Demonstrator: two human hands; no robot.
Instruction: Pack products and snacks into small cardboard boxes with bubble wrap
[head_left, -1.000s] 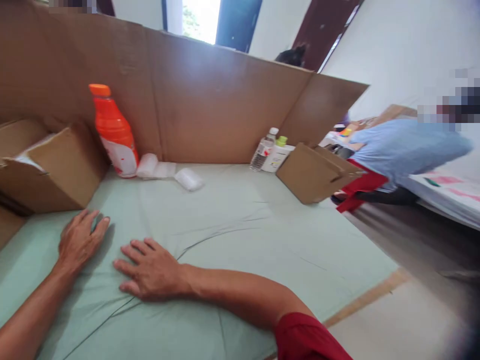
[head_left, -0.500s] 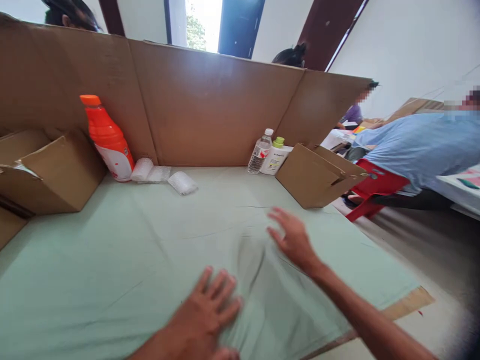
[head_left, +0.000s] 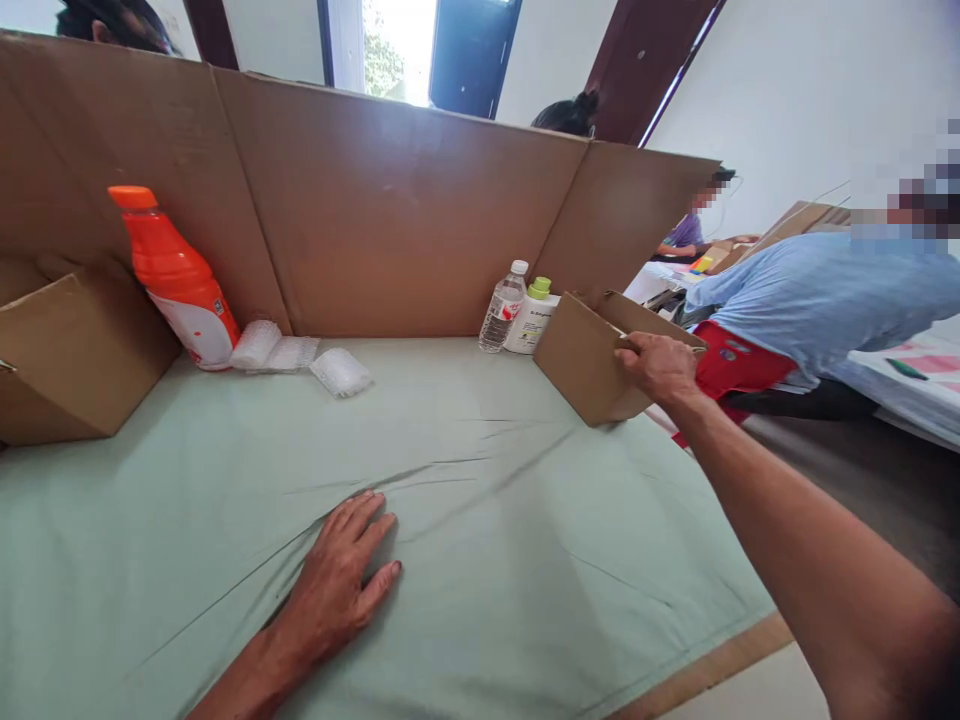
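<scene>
Both hands are on the counter: the left hand [head_left: 341, 580] lies flat and open, palm down, on the pale green cloth [head_left: 487, 520], which is creased around its fingers; the right hand [head_left: 658, 365] is closed over the top edge of the small cardboard box [head_left: 581, 358] at the cloth's right edge. Just behind that box, against the cardboard screen [head_left: 390, 210], stand one clear water bottle [head_left: 502, 308] and one white bottle with a green cap [head_left: 531, 316], touching each other. Well to the box's left, one orange bottle [head_left: 174, 278] leans by the screen, with three rolls of white netting [head_left: 296, 355] beside it, the nearest lying apart on the cloth. A second, larger cardboard box [head_left: 71, 350] sits at the far left, cut off by the frame edge. Nothing lies between the two hands but bare cloth. Beyond the small box, a person in a blue shirt [head_left: 817, 295] bends over a red chair [head_left: 724, 365]. Two more heads show above the screen, otherwise hidden. What the small box contains cannot be seen.
</scene>
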